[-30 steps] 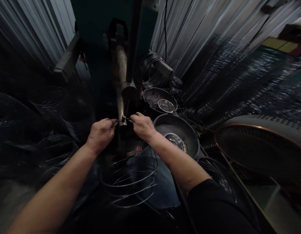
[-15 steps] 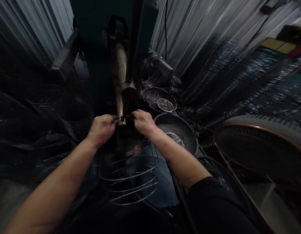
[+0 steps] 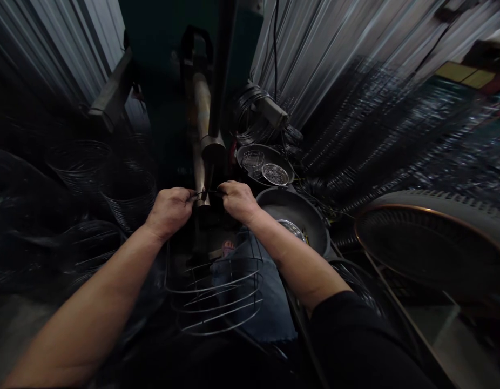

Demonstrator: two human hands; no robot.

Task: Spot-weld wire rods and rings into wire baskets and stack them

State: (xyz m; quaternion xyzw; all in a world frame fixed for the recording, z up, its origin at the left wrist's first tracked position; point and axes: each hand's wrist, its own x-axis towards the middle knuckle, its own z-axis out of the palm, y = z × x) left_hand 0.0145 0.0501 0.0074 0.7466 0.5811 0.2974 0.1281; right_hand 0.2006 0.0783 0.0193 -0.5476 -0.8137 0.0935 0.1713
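My left hand [image 3: 171, 209] is closed in a pinch on one side of a thin metal wire [image 3: 214, 192]. On the other side, my right hand [image 3: 239, 201] pinches the same wire. Between the two hands the wire crosses the tip of a machine's lower metal arm [image 3: 202, 178], and a pointed rod from the upper cylinder [image 3: 213, 149] comes down onto it, as on a spot welder. Below my hands, over my lap, hangs a rounded wire basket frame [image 3: 221, 309] of several curved rods. Whether it joins the held wire is too dark to tell.
To the right stand a grey round pan [image 3: 270, 208] with a shiny dish and a farther pan [image 3: 244, 156] holding small wire pieces. A large copper-rimmed round tray [image 3: 357, 229] is farther right. Stacked wire baskets [image 3: 128, 200] stand left. A wire coil [image 3: 245, 116] lies behind the pans.
Both hands keep their pinch on the wire at the machine's tip. The wire frame below sits slightly higher in view; otherwise the scene is almost the same.
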